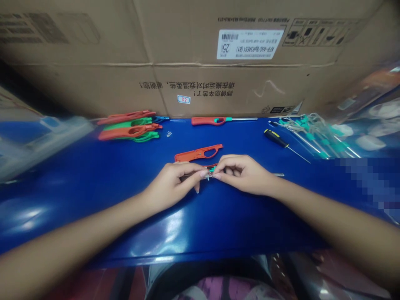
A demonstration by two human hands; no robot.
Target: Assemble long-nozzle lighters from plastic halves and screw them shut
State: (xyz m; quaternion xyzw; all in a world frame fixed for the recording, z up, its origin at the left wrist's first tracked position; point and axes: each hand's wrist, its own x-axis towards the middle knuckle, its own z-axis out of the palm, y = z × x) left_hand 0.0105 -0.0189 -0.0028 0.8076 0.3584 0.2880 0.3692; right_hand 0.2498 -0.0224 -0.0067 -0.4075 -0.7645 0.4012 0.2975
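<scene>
My left hand (178, 180) is closed in a pinch on a small pale part (208, 177). From the other side, the closed fingertips of my right hand (245, 173) meet it, pinching at a small teal piece (213, 169). Fingers cover most of both pieces, so their exact kind is hidden. Just beyond my hands lies an orange-red lighter handle half (196, 154), its hollow side up. A second red edge shows between my fingers, largely covered. The end of a metal tube (278, 174) sticks out past my right wrist.
An assembled red lighter (204, 121) lies by the cardboard box (187, 50). Orange and green handle shells (131, 130) are stacked left, near tiny springs (169, 133). At right are a black-and-yellow screwdriver (276, 138), teal-fitted metal tubes (315, 139) and plastic bags (381, 121).
</scene>
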